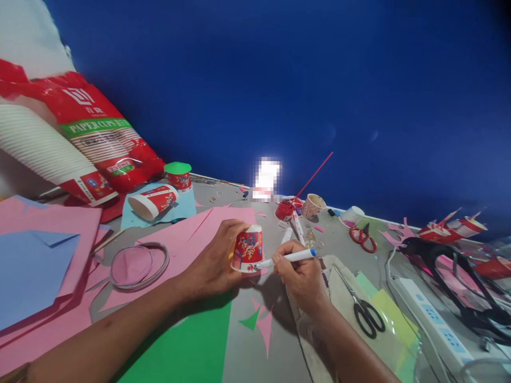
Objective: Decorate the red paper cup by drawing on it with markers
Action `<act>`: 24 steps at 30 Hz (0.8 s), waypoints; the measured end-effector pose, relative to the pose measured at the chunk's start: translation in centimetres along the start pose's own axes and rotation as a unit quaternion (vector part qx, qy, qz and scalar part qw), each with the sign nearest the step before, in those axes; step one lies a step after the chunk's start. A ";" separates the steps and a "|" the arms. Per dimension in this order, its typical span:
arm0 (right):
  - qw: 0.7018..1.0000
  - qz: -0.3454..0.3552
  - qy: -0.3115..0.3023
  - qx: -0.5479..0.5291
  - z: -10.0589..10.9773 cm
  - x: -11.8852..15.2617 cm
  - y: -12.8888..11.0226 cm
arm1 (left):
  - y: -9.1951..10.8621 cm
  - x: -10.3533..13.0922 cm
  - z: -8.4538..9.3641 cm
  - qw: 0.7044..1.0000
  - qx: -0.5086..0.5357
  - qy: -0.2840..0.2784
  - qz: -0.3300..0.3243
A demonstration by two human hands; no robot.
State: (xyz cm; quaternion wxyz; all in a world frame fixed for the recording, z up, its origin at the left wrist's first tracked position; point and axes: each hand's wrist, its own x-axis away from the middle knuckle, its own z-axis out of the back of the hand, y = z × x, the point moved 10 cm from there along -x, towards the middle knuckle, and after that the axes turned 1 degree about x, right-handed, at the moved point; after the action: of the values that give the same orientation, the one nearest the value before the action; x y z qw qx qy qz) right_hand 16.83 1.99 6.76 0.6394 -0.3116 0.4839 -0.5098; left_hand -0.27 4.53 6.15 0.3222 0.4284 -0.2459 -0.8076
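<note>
A red printed paper cup point(250, 247) is gripped from its left side by my left hand point(217, 255), with its wide white rim facing down. My right hand point(299, 274) is closed around a white marker with a blue end point(293, 257). The marker's tip meets the cup low on its printed side, by a small red mark near the rim. Below the cup, pink and green paper scraps point(264, 330) lie on the grey table. A green paper sheet point(187, 346) is under my left forearm.
Pink sheets point(199, 229) and a blue sheet point(35, 276) cover the left. Stacked paper cups point(43, 143) and a red cup bag point(104, 127) stand behind. Black scissors point(369, 318), a power strip point(435, 319) and red scissors point(363, 239) lie right. A blue wall point(247, 80) rises behind.
</note>
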 end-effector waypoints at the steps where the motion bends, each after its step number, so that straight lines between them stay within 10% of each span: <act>1: 1.000 0.001 -0.003 0.002 -0.1 0.0 0.0 | 0.1 0.0 0.0 1.000 -0.003 -0.001 -0.006; 24: 1.000 0.004 0.009 0.009 0.0 -0.1 -0.6 | 0.3 0.0 -0.2 1.000 -0.013 -0.014 -0.020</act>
State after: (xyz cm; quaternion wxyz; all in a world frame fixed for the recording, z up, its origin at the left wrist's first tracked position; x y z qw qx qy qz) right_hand 16.58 1.92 7.34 0.6397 -0.2995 0.4863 -0.5144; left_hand 0.04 4.30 6.29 0.3079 0.4179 -0.2306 -0.8230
